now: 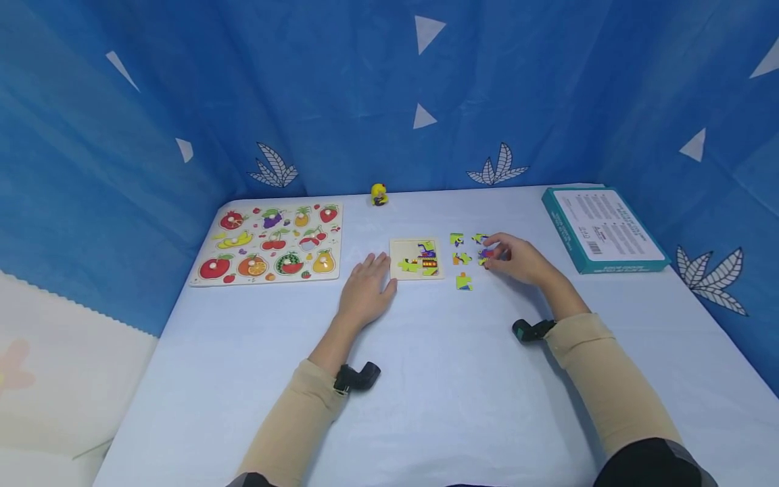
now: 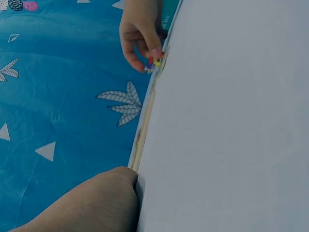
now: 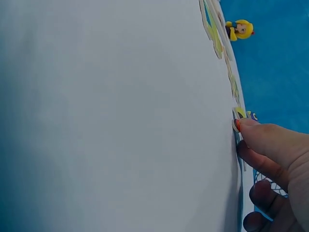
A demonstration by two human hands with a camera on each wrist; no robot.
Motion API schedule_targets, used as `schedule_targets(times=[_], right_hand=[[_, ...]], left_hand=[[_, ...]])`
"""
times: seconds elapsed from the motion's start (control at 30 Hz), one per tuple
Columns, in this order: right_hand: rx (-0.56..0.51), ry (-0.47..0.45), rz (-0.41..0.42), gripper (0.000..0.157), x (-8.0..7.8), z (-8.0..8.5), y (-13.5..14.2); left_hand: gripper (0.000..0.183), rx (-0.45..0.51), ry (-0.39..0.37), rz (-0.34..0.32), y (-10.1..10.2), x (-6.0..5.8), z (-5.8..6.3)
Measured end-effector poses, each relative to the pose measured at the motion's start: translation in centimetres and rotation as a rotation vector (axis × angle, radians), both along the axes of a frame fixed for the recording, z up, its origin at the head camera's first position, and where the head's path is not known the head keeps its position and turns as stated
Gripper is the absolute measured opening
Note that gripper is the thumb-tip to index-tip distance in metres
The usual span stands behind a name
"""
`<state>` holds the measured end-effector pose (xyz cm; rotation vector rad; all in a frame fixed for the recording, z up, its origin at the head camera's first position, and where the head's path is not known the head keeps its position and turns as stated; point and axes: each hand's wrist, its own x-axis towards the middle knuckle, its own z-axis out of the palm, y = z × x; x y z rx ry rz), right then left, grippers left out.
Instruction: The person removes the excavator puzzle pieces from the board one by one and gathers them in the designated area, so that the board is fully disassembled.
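My right hand [image 1: 516, 260] pinches a purple, red and yellow jigsaw piece [image 1: 485, 256] between thumb and fingertips, at the right of the loose pieces. In the left wrist view the same piece [image 2: 153, 63] shows under the right thumb; its lower edge is near the table. My left hand [image 1: 365, 289] lies flat with straight fingers, its fingertips at the left edge of a small wooden puzzle board [image 1: 395, 251]. Several joined pieces [image 1: 427, 251] fill the right and lower parts of that board. Beside it lie loose jigsaw pieces, among them a yellow-green one [image 1: 464, 281].
A large fruit puzzle board [image 1: 274, 279] lies left of the hands. Behind the small board stands a yellow toy figure [image 1: 379, 195]. A teal box [image 1: 608, 230] with a white label lies at the right. Blue curtain [image 1: 341, 88] surrounds the white table [image 1: 426, 379].
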<state>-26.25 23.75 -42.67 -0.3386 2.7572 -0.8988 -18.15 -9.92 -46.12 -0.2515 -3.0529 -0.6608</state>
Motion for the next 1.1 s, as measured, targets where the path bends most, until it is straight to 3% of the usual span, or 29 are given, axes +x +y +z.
schedule_targets(times=[0.57,0.77,1.1], right_hand=[[0.047,0.039,0.031,0.047,0.08,0.10,-0.16],[0.090,0.021,0.030,0.040,0.04,0.06,-0.13],[0.077,0.033,0.034,0.037,0.32,0.53,-0.61]], left_hand=[[0.061,0.011,0.000,0.001,0.04,0.02,0.01],[0.061,0.006,-0.002,0.002,0.01,-0.01,0.00],[0.061,0.001,-0.003,0.010,0.04,0.00,-0.06]])
